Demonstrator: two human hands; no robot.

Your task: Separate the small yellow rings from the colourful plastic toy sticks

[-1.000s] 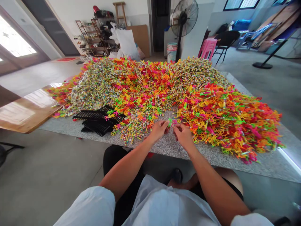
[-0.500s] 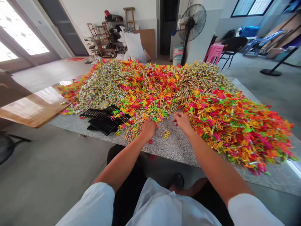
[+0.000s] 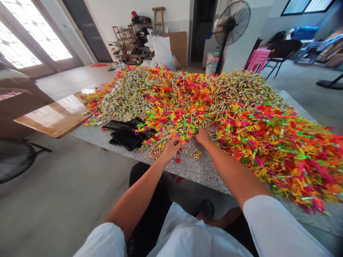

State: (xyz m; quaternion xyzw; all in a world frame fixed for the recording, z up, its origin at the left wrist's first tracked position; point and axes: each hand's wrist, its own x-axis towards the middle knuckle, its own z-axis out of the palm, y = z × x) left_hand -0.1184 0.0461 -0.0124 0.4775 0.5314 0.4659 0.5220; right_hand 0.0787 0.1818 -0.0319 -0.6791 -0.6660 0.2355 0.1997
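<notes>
My left hand is at the near edge of the heap, its thumb and fingers curled together around something too small to make out. To its right, my right hand touches the front of the pile of small coloured pieces, with its fingertips mostly hidden. Yellow ring-shaped pieces lie on the speckled tabletop between and below the hands. A red piece rests just below my left hand. Black slotted trays are stacked loosely left of my left hand.
A large mound of red, orange and green pieces covers the right side. A wooden board juts out at the left. Behind the table stand a fan, pink stools and a shoe rack.
The view has turned left, so the scene appears shifted right. My right hand has moved closer to the heap's front and nearer my left hand, whose fingers now show more clearly.
</notes>
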